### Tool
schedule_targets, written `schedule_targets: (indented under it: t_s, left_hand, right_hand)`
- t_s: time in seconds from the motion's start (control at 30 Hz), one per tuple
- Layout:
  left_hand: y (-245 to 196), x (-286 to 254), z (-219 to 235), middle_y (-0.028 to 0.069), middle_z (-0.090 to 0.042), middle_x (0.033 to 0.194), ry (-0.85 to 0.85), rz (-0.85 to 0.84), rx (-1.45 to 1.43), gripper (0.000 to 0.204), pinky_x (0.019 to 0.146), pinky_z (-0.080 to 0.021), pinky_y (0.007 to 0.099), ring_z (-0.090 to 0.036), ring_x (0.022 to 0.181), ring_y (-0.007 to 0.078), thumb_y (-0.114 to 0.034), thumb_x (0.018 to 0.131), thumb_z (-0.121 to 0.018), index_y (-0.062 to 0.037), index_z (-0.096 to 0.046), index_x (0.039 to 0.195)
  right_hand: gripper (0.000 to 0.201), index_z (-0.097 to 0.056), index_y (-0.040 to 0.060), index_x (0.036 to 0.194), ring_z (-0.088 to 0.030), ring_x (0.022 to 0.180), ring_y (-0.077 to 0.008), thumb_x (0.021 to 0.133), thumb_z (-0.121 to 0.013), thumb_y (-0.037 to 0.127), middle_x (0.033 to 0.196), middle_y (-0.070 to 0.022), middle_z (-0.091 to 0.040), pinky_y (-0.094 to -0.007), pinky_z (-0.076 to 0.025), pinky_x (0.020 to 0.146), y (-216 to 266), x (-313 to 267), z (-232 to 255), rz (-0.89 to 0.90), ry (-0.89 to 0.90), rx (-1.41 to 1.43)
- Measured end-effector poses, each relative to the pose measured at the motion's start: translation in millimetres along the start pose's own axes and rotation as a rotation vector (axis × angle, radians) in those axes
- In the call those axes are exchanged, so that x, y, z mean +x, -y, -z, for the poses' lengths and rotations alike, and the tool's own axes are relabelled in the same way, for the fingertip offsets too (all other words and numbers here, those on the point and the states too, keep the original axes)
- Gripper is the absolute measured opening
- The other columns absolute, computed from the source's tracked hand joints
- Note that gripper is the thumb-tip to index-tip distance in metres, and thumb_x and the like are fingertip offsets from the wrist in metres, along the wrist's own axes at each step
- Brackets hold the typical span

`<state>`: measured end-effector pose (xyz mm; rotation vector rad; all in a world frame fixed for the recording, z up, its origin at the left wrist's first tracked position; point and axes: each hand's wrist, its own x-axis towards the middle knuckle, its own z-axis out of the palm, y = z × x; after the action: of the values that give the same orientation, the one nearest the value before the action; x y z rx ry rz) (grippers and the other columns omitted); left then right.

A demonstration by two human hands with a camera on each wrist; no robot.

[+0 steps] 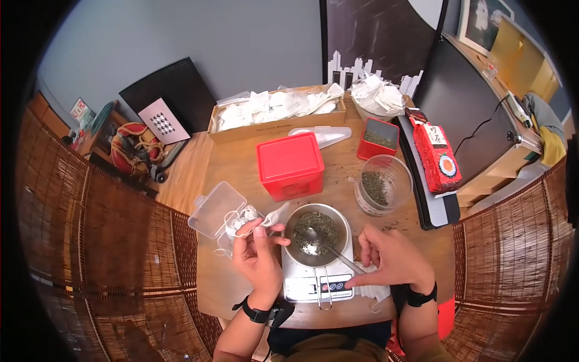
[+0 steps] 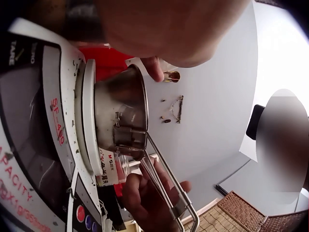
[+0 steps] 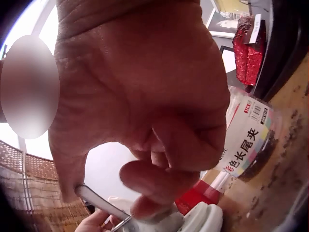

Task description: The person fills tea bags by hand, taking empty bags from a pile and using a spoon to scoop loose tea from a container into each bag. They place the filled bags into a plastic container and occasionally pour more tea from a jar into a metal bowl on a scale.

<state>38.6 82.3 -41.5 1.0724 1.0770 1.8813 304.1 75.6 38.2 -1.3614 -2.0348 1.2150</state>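
My left hand [image 1: 259,262] pinches a small white drawstring tea bag [image 1: 277,215] beside the rim of a steel bowl [image 1: 345,244]. Dried leaves [image 1: 325,224] lie in the bowl with a metal spoon [image 1: 315,235] resting in them. The bowl, its wire handle [image 1: 324,295] folded out to the front, stands on a white kitchen scale [image 1: 300,288]. Above the spoon's handle end, my right hand [image 1: 395,259] hovers with fingers loosely bent and thumb stretched toward the scale's buttons. In the right wrist view, the thumb is right at the spoon handle [image 3: 101,200].
An open clear box [image 1: 218,208] of white bags stands left. Behind are a red lidded tin [image 1: 291,163] and a carton [image 1: 271,128] of white bags. To the right are a clear tub [image 1: 395,193] with leaves, an open red tin [image 1: 379,145] and a red packet [image 1: 435,157].
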Motion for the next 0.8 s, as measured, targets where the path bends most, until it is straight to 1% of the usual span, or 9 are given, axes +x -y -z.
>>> schedule_targets:
  t_s: [0.13,0.23,0.3,0.33,0.37,0.47,0.5,0.57,0.8]
  left_hand:
    - [6.7,-5.0,-2.3,0.0197,-0.071,0.117,-0.013,0.082,-0.13,0.026,0.078,-0.07,0.0364,-0.079,0.103,0.0299,-0.013,0.116,-0.057,0.0061,-0.062,0.132]
    - [9.3,-8.2,-1.7,0.0201,-0.072,0.117,-0.011,0.099,-0.132,0.026,0.082,-0.07,0.0377,-0.078,0.107,0.0316,-0.011,0.115,-0.057,0.0065,-0.063,0.134]
    - [8.9,-8.2,-2.1,0.0201,-0.072,0.117,-0.006,0.09,-0.142,0.026,0.084,-0.07,0.0384,-0.078,0.109,0.0324,-0.011,0.115,-0.058,0.0067,-0.063,0.134]
    - [8.0,-8.5,-3.6,0.0189,-0.072,0.119,0.012,0.091,-0.147,0.027,0.084,-0.07,0.0377,-0.078,0.11,0.0326,-0.013,0.115,-0.058,0.0055,-0.064,0.134]
    - [7.7,-9.0,-5.4,0.0177,-0.072,0.121,0.03,0.092,-0.154,0.027,0.084,-0.069,0.037,-0.077,0.111,0.0329,-0.015,0.116,-0.058,0.0042,-0.064,0.134]
    - [7.4,-9.2,-7.1,0.0176,-0.071,0.123,0.022,0.083,-0.164,0.025,0.086,-0.069,0.0378,-0.077,0.112,0.0323,-0.014,0.115,-0.06,0.0041,-0.066,0.131]
    - [7.9,-9.0,-6.9,0.0178,-0.071,0.124,0.037,0.079,-0.16,0.024,0.087,-0.069,0.0382,-0.077,0.112,0.0321,-0.013,0.115,-0.06,0.0042,-0.066,0.131]
    - [7.2,-8.4,-7.9,0.0181,-0.071,0.127,0.027,0.087,-0.162,0.024,0.089,-0.068,0.0378,-0.076,0.114,0.0317,-0.012,0.114,-0.06,0.0042,-0.067,0.13]
    - [11.9,-10.8,-5.0,0.0173,-0.07,0.133,0.095,0.108,-0.21,0.023,0.097,-0.064,0.0353,-0.073,0.121,0.027,-0.01,0.113,-0.062,0.0039,-0.067,0.13]
  right_hand:
    - [0.062,-0.051,0.0101,0.091,-0.056,0.056,-0.0133,0.074,-0.104,0.037,0.066,-0.0012,-0.06,-0.0286,-0.045,0.055,-10.3,3.8,-7.3,0.005,0.103,0.138]
    - [0.053,-0.052,0.0101,0.091,-0.053,0.055,-0.0073,0.079,-0.101,0.025,0.065,0.0016,-0.058,-0.0251,-0.04,0.053,-22.3,0.3,-13.9,0.084,0.076,0.157]
    - [0.044,-0.053,0.0101,0.093,-0.052,0.06,-0.0027,0.084,-0.097,0.012,0.07,0.0053,-0.059,-0.0226,-0.037,0.054,-23.9,0.5,-16.8,0.047,-0.002,0.292]
    - [0.039,-0.056,0.0085,0.096,-0.055,0.069,-0.0003,0.085,-0.093,0.002,0.08,0.0061,-0.063,-0.0208,-0.037,0.057,-21.6,-0.1,-15.5,0.026,-0.019,0.376]
    - [0.039,-0.056,0.0085,0.096,-0.055,0.069,-0.0003,0.085,-0.093,0.002,0.08,0.0061,-0.063,-0.0208,-0.037,0.057,-23.8,0.6,-16.7,0.036,-0.008,0.367]
    - [0.035,-0.06,0.0046,0.101,-0.064,0.083,-0.0031,0.085,-0.089,-0.007,0.09,0.0021,-0.066,-0.0195,-0.046,0.066,-40.6,5.4,-27.8,0.095,-0.152,0.643]
    - [0.035,-0.06,0.0046,0.101,-0.064,0.083,-0.0031,0.085,-0.089,-0.007,0.09,0.0021,-0.066,-0.0195,-0.046,0.066,-37.8,6.8,-29.7,0.1,-0.14,0.637]
    - [0.036,-0.06,0.0042,0.102,-0.066,0.084,-0.0042,0.084,-0.089,-0.009,0.091,0.0016,-0.067,-0.0203,-0.049,0.07,-32.2,10.3,-33.8,0.083,-0.267,0.74]
    - [0.032,-0.063,0.0059,0.105,-0.06,0.082,-0.0028,0.087,-0.088,-0.002,0.092,0.0031,-0.068,-0.0202,-0.046,0.074,-47.2,13.7,-41.5,0.098,-0.361,0.635]
